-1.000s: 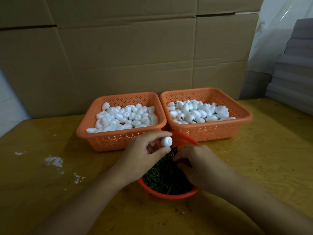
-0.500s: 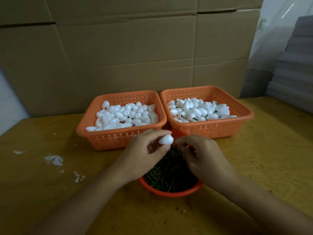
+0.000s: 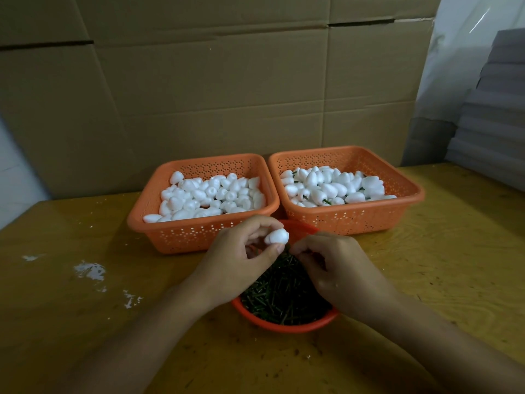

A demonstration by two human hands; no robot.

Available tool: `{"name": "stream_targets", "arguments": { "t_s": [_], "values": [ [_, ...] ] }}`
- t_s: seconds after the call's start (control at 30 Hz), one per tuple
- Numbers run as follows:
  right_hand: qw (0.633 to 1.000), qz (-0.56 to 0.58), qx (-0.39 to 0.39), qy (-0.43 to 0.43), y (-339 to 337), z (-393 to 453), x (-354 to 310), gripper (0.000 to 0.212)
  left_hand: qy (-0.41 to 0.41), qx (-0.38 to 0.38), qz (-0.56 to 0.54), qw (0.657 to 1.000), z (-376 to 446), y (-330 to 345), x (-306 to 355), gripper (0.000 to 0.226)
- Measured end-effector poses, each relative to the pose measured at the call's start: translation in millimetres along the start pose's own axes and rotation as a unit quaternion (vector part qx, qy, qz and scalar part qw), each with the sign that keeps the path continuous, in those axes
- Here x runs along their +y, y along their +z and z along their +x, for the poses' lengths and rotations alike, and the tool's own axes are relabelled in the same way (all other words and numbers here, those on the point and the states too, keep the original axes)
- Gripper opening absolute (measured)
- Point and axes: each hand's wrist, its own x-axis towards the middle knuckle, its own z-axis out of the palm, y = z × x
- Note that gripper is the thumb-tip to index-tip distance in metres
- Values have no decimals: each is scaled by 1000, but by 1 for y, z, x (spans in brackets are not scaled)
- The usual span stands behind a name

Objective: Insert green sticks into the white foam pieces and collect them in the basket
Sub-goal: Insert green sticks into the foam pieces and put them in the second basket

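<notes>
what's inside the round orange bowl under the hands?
The round orange bowl holds a dense pile of dark green sticks. The left hand, pinching a white foam piece, and the right hand cover the bowl's far part, so its contents there are hidden.

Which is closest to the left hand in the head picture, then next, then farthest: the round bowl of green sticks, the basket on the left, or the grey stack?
1. Round bowl of green sticks, right under the left hand.
2. Left basket, just behind it.
3. Grey stack, far right, at the back.

text: none legible | labels: none | numbers: none
</notes>
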Motion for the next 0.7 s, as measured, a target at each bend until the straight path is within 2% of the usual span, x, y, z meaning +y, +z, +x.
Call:
{"name": "stream_targets", "arguments": {
  "t_s": [0.23,0.6,0.7],
  "values": [
    [1000,2,-5,-1,0,1,0,19,37,22,63,997,0,-1,3,25],
    [1000,5,-11,1,0,0,-1,19,29,16,72,997,1,0,1,23],
    [1000,3,-6,-1,-1,0,-1,19,18,2,31,999,0,-1,2,29]
  ]
}}
